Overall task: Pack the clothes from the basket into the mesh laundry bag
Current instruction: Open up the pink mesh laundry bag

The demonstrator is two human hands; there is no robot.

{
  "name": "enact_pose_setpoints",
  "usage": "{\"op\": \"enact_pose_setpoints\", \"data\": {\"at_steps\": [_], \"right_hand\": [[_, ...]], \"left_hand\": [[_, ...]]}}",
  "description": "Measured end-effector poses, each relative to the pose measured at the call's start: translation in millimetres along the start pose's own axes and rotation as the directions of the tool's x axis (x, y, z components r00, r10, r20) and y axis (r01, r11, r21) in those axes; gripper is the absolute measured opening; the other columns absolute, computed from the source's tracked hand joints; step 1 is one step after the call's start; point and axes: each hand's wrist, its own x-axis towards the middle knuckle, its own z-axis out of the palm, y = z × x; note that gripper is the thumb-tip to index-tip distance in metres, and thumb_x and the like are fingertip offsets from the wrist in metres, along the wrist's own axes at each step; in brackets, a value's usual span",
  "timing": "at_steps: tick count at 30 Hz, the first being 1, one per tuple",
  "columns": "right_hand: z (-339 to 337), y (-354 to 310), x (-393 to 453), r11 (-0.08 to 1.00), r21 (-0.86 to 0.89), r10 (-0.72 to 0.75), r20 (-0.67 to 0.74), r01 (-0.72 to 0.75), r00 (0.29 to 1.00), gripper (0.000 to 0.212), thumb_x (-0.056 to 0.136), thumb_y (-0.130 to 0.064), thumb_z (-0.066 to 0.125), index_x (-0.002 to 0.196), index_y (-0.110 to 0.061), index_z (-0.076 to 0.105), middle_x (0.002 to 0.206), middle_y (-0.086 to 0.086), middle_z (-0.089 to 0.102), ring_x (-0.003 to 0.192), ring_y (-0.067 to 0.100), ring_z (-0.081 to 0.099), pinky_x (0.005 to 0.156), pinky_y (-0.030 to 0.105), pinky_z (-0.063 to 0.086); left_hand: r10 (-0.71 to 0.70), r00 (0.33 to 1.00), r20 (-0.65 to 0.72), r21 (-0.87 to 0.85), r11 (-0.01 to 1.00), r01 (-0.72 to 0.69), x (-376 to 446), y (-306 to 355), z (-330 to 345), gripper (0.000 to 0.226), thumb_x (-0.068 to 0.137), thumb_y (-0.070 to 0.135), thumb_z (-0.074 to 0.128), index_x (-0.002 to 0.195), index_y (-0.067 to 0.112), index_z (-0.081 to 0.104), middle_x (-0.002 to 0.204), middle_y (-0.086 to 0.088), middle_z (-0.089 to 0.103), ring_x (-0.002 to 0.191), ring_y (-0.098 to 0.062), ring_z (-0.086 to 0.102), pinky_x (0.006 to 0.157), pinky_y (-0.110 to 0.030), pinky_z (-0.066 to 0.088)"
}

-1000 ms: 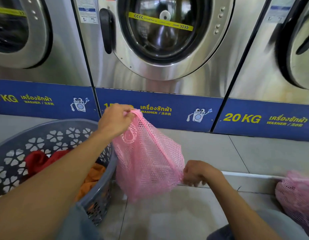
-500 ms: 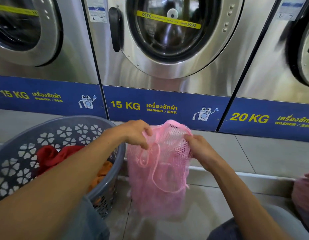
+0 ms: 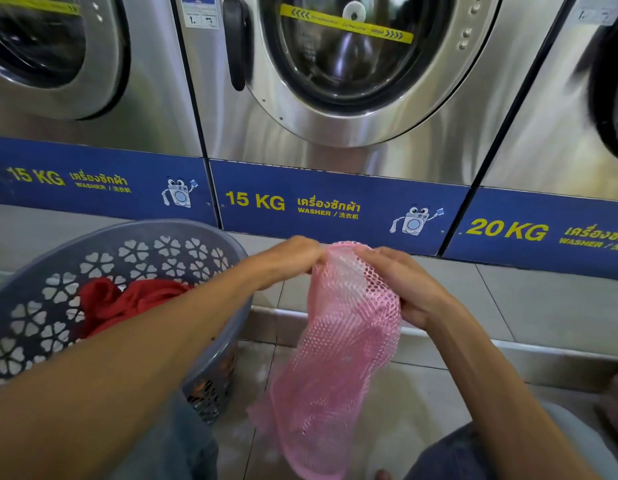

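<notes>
A pink mesh laundry bag (image 3: 338, 362) hangs limp in front of me, its lower end near the tiled floor. My left hand (image 3: 287, 259) pinches the bag's top edge on the left. My right hand (image 3: 404, 289) grips the same top edge on the right, fingers wrapped over the mesh. To the left stands a grey plastic basket (image 3: 155, 251) with flower-shaped cut-outs. Red clothes (image 3: 124, 303) lie inside it, and my left forearm crosses over its near rim, hiding part of the contents.
Steel front-loading washers (image 3: 342, 74) with blue 15 KG and 20 KG labels line the wall ahead. A low raised step (image 3: 508, 344) runs along their base. A second pink shape (image 3: 617, 403) shows at the far right edge. My knees fill the bottom corners.
My left hand came down from its raised position and my right hand rose from the bag's bottom corner; both now hold the bag's top edge close together.
</notes>
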Motion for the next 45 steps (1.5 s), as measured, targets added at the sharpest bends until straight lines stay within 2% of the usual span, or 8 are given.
{"op": "enact_pose_setpoints", "data": {"at_steps": [6, 10, 17, 24, 28, 32, 41, 45], "right_hand": [[-11.1, -1.6, -14.9, 0.763, -0.593, -0.128, 0.251, 0.257, 0.959, 0.093, 0.069, -0.051, 0.089, 0.147, -0.057, 0.038, 0.149, -0.02, 0.051, 0.132, 0.004, 0.053, 0.11, 0.031, 0.042], [-10.4, 4.0, -11.0, 0.426, -0.875, -0.245, 0.131, 0.229, 0.961, 0.021, 0.095, -0.035, 0.065, 0.114, -0.029, 0.075, 0.097, -0.008, 0.075, 0.089, 0.017, 0.066, 0.078, 0.027, 0.045], [-26.0, -0.1, -1.6, 0.656, -0.746, -0.277, -0.098, 0.114, 0.956, 0.025, 0.095, -0.019, 0.056, 0.078, -0.007, 0.07, 0.075, 0.01, 0.067, 0.071, 0.02, 0.056, 0.068, 0.035, 0.042], [-18.0, 9.3, -5.8, 0.512, -0.851, -0.14, 0.057, 0.121, 0.989, 0.01, 0.085, -0.024, 0.07, 0.078, -0.021, 0.077, 0.082, 0.0, 0.076, 0.084, 0.024, 0.07, 0.082, 0.042, 0.054], [6.0, 3.1, -2.6, 0.958, -0.287, -0.06, -0.137, 0.019, 0.989, 0.018, 0.076, 0.004, 0.052, 0.063, -0.006, 0.059, 0.056, 0.005, 0.055, 0.055, 0.023, 0.048, 0.055, 0.034, 0.036], [-0.3, -8.8, 0.3, 0.989, 0.092, 0.135, -0.203, -0.118, 0.97, 0.015, 0.074, -0.001, 0.047, 0.071, -0.014, 0.054, 0.057, 0.0, 0.043, 0.046, 0.017, 0.042, 0.05, 0.03, 0.032], [26.1, -18.8, -36.0, 0.818, -0.576, 0.225, 0.336, 0.011, 0.915, 0.046, 0.076, -0.059, 0.072, 0.108, -0.026, 0.077, 0.099, -0.003, 0.081, 0.09, 0.013, 0.076, 0.082, 0.03, 0.057], [29.4, -10.0, -26.0, 0.926, -0.369, 0.182, 0.246, -0.081, 0.952, 0.03, 0.088, -0.02, 0.074, 0.108, 0.002, 0.075, 0.071, 0.009, 0.072, 0.056, 0.016, 0.066, 0.054, 0.025, 0.053]], "left_hand": [[-0.183, 0.982, -0.044, -0.273, 0.948, 0.164, 0.7, 7.6, -13.6, 0.015, 0.084, 0.024, 0.051, 0.084, 0.015, 0.062, 0.07, -0.004, 0.054, 0.06, -0.02, 0.049, 0.062, -0.03, 0.038], [-0.081, 0.997, 0.014, 0.021, 0.997, 0.081, -7.8, 5.8, -19.2, 0.029, 0.082, 0.041, 0.066, 0.097, 0.017, 0.065, 0.099, 0.001, 0.062, 0.086, -0.013, 0.057, 0.075, -0.033, 0.046], [-0.028, 0.981, 0.191, 0.498, 0.864, -0.072, -6.6, -3.8, -22.2, 0.021, 0.09, 0.046, 0.065, 0.095, 0.025, 0.069, 0.092, 0.006, 0.068, 0.087, -0.015, 0.064, 0.076, -0.028, 0.047], [-0.012, 0.998, 0.066, 0.073, 0.997, 0.007, -10.4, 6.7, -20.4, 0.031, 0.091, 0.04, 0.061, 0.096, 0.012, 0.075, 0.092, -0.005, 0.075, 0.081, -0.016, 0.069, 0.075, -0.03, 0.055], [0.039, 0.994, 0.099, 0.023, 0.999, -0.042, -16.4, 18.8, -30.2, 0.03, 0.077, 0.042, 0.079, 0.098, 0.02, 0.075, 0.098, 0.003, 0.078, 0.088, -0.014, 0.075, 0.081, -0.033, 0.06], [-0.021, 0.988, 0.154, 0.464, 0.884, -0.053, -25.4, 8.5, -41.8, 0.029, 0.073, 0.042, 0.084, 0.09, 0.022, 0.072, 0.088, 0.005, 0.074, 0.085, -0.018, 0.071, 0.076, -0.035, 0.056], [0.035, 0.98, -0.198, 0.237, 0.971, 0.013, -36.0, -4.7, -45.3, 0.02, 0.085, 0.025, 0.056, 0.097, 0.019, 0.071, 0.099, 0.0, 0.072, 0.096, -0.019, 0.067, 0.091, -0.044, 0.055], [0.058, 0.996, -0.061, 0.347, 0.937, -0.033, -41.2, -20.5, -48.3, 0.042, 0.067, 0.049, 0.078, 0.099, 0.026, 0.065, 0.094, 0.011, 0.066, 0.092, -0.015, 0.066, 0.085, -0.036, 0.055]]}}
